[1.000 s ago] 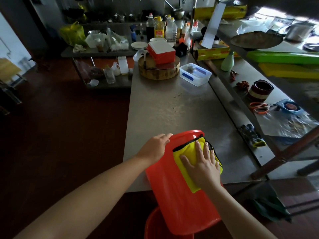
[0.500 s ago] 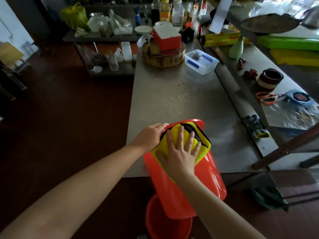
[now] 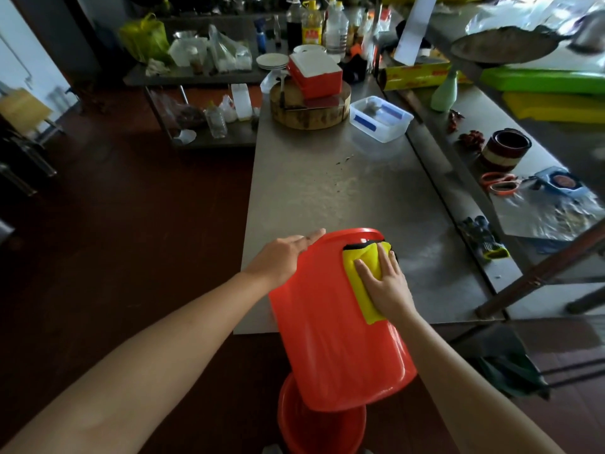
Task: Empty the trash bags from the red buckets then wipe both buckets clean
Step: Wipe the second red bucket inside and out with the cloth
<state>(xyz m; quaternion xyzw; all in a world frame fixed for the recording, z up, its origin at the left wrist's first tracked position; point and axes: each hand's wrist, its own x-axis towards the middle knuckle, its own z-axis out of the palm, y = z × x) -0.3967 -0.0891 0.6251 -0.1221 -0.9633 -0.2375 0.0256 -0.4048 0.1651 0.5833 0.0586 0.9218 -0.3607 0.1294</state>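
Left grip (image 3: 281, 257) lies flat, fingers straight, on the upper left wall of the red bucket (image 3: 327, 322), clasping nothing. Right grip (image 3: 386, 286) is flat too, fingers spread, pressing a yellow cloth (image 3: 371, 257) against the bucket's wall at its 1 o'clock side. I read both as unclenched. The bucket is tipped over, its far end on the near edge of the steel desk (image 3: 327, 178), its near end hanging off toward me at 6 o'clock. Second red bucket (image 3: 320, 434) stands on the floor just beneath, partly hidden. Toward 12 o'clock on the desk: round chopping block (image 3: 309, 109) with a red box (image 3: 314, 73) on top, clear tub (image 3: 379, 122) beside it at 1 o'clock. Dark gloves (image 3: 484, 239) lie well apart at 3 o'clock.
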